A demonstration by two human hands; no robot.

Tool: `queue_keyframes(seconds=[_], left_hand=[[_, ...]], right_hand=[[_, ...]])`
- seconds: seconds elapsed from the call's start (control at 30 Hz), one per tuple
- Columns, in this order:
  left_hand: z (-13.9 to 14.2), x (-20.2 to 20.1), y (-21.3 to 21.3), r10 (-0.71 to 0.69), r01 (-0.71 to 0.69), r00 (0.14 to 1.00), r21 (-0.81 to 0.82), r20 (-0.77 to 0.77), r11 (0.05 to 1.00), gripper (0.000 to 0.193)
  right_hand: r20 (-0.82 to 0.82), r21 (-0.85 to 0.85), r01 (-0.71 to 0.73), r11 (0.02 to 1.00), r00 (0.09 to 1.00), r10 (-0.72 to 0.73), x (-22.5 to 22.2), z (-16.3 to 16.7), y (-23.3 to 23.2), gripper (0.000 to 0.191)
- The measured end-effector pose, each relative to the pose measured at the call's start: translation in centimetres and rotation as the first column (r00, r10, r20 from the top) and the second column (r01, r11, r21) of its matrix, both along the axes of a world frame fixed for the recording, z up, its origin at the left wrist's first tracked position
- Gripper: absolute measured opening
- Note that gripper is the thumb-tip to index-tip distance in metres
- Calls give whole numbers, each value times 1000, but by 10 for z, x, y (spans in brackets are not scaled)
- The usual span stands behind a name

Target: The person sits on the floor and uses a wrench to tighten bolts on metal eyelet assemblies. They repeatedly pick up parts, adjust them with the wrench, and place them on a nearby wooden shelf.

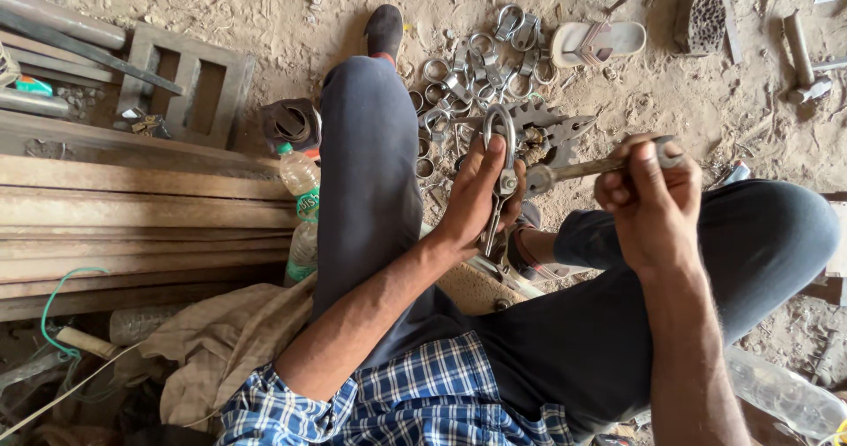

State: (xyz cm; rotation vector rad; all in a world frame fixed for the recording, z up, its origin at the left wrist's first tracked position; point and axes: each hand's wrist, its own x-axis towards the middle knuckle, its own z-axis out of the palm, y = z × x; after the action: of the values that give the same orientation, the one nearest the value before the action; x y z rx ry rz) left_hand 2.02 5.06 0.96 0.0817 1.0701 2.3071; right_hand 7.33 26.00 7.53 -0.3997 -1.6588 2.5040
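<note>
My left hand (476,194) grips a steel U-shaped clamp (500,128) with a nut and a long threaded end, held upright over my lap. My right hand (651,201) is closed on the handle of a metal spanner (578,170), whose head sits on the clamp's nut. Just beyond the clamp, on the sandy ground, lies a heap of similar metal rings and clamps (481,67). I sit on the ground with my left leg (366,164) stretched forward and my right knee bent.
Stacked wooden planks (132,225) run along the left, with a plastic bottle (300,177) beside my leg. A toothed metal piece (556,133) lies behind the clamp. A sandal (598,40) and a hammer (801,58) lie further out. Crumpled cloth (221,340) is at lower left.
</note>
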Motion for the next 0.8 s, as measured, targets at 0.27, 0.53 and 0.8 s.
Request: queue_keyframes(seconds=[0.27,0.53,0.8], left_hand=[[-8,-1,-2,-61,62,997,-23,37,998,64],[-3,-6,-9,-121,121,993,-14,-12,993,65],[5,-5,-6,-90,88,996,-89,-16,992,70]], right_hand=[[165,95,-121,988,981,104,-5,4,-6,17],[202,416,-264,870,960,194,-1,14,2,21],[211,285,-183,941,970,125,-3,11,-3,16]])
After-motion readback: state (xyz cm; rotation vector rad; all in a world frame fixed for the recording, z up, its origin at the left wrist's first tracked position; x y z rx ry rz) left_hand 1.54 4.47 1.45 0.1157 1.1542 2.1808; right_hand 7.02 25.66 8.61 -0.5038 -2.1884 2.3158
